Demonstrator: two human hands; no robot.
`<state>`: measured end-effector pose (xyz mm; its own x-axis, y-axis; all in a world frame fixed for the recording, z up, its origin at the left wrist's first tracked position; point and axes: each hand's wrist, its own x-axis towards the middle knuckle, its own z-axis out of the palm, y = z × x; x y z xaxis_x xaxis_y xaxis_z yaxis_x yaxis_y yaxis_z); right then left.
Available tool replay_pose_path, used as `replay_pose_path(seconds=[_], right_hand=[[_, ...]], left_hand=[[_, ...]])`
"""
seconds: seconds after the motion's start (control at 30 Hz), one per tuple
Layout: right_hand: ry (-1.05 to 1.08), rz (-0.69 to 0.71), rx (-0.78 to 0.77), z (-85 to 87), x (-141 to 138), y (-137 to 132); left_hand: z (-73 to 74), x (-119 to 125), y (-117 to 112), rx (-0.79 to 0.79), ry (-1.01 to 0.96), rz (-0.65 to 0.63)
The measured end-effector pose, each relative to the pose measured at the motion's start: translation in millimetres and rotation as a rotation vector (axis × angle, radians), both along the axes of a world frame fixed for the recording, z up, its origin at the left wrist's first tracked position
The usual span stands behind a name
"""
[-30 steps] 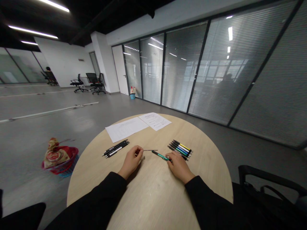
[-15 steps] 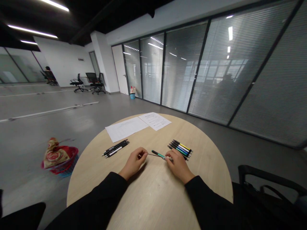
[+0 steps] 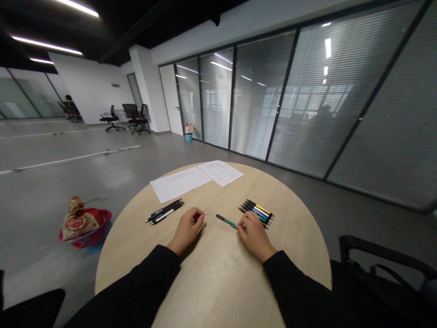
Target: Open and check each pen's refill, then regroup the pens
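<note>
My right hand (image 3: 254,234) is closed round one end of a green and black pen (image 3: 226,221), whose other end points left above the table. To the left, my left hand (image 3: 187,230) is closed with thumb and fingertips pinched together. A tiny dark bit (image 3: 205,224) shows beside those fingertips; what it belongs to I cannot make out. Beyond my right hand lies a row of several pens (image 3: 261,209) with yellow, white, blue and black parts, partly covered by the hand. Several black and white pens (image 3: 165,212) lie together left of my left hand.
Two printed paper sheets (image 3: 180,183) lie at the far side of the round wooden table (image 3: 218,282). A pink and blue basket (image 3: 102,228) with a bag stands on the floor at left. A black chair (image 3: 382,259) is close at right.
My left hand has drawn away to the left from the pen. The thin dark stick that stretched between the two hands no longer shows there. My right hand has barely moved.
</note>
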<state>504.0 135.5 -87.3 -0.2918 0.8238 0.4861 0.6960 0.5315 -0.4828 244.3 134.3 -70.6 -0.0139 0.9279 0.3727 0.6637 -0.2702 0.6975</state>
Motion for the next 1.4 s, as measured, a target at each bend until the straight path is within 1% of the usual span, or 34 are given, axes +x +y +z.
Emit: replay_pose_path(seconds=[0.17, 0.27, 0.37, 0.53, 0.73, 0.93, 1.1, 1.4], right_hand=[[-0.058, -0.023, 0.008, -3.8, -5, -3], [-0.086, -0.025, 0.001, -4.3, -9, -5], [-0.106, -0.021, -0.002, -4.5, -11, -7], [-0.112, -0.015, -0.007, -6.1, -11, -6], [-0.093, -0.013, -0.016, -4.5, -9, -6], [-0.059, -0.029, -0.007, -2.8, -4, -2], [-0.031, -0.059, -0.008, -3.4, 1, 3], [0.027, -0.091, -0.038, -9.5, 2, 6]], left_hand=[[-4.8, -5, 2, 0.007, 0.211, 0.059], [-6.0, -5, 0, -0.036, 0.329, 0.051], [-6.2, -5, -2, -0.063, 0.384, 0.042], [-7.0, -5, -1, -0.075, 0.387, 0.038], [-6.9, -5, 0, -0.062, 0.341, 0.004], [-9.2, -12, 5, -0.015, 0.282, 0.052], [-8.7, -17, 8, -0.024, 0.239, 0.089], [-7.5, -18, 9, -0.042, 0.234, 0.096]])
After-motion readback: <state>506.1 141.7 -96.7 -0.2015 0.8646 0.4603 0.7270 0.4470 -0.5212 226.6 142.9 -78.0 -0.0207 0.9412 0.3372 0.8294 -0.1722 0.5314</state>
